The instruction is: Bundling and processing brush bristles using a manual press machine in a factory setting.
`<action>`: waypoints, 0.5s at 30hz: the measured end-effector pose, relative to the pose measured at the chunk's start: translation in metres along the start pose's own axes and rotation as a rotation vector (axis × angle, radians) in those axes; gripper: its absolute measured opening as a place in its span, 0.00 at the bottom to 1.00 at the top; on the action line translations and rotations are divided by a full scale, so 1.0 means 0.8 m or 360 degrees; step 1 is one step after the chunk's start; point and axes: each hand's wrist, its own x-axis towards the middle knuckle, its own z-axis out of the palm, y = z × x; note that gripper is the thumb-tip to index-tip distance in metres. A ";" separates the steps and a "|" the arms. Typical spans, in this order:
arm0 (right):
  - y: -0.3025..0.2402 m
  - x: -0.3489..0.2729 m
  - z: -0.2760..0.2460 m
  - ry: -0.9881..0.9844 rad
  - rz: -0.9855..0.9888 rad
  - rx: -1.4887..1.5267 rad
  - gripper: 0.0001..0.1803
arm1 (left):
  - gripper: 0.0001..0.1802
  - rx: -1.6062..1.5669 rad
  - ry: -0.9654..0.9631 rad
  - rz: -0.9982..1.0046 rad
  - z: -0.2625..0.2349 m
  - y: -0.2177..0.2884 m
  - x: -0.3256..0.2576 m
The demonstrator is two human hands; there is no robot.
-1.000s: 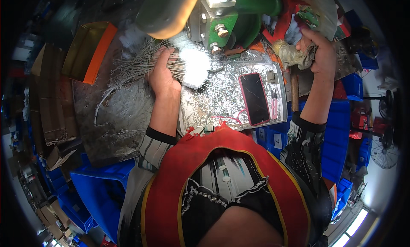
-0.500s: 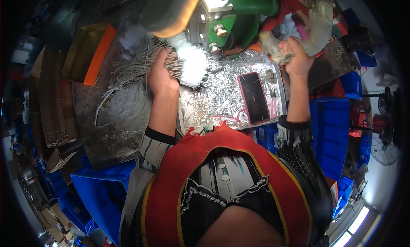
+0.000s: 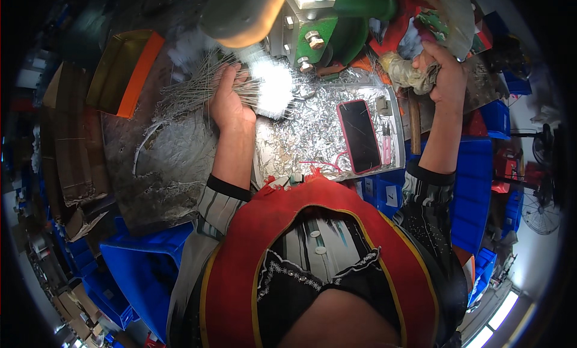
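Observation:
My left hand (image 3: 231, 106) is closed around a bundle of thin metal wires (image 3: 186, 89), fanned out to the left. White, glaring ends (image 3: 275, 90) of the bundle lie under a bright light, so their detail is washed out. Over at the right, my right hand (image 3: 446, 76) grips a handle wrapped in pale cloth or film (image 3: 409, 74), beside the green machine (image 3: 327, 32). Most of that machine is cut off by the upper edge. Below the bundle and machine lies a white tray (image 3: 393, 146) strewn with short silvery wire clippings.
On the tray rest a phone in a pink case (image 3: 359, 136) and pink-handled snips (image 3: 386, 144). A wooden stick (image 3: 415, 125) stands by its right edge. An orange-edged open box (image 3: 123, 74) is at left. Blue bins (image 3: 144, 276) flank me; a rounded lamp-like housing (image 3: 243, 14) hangs above.
My right hand and the wrapped handle have shifted to the right, baring the wooden stick. My left hand, still on the wires, has barely moved.

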 end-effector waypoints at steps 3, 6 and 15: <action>0.004 -0.007 0.008 -0.0002 -0.0121 -0.0031 0.08 | 0.13 -0.0021 0.0040 -0.0004 -0.003 0.000 -0.002; 0.046 -0.016 0.015 0.0031 -0.0462 0.0064 0.07 | 0.13 -0.0096 0.0030 0.0042 -0.004 -0.003 0.001; 0.031 -0.010 0.002 0.0008 -0.0140 0.0154 0.06 | 0.15 0.0089 -0.0456 -0.0194 -0.010 0.018 0.004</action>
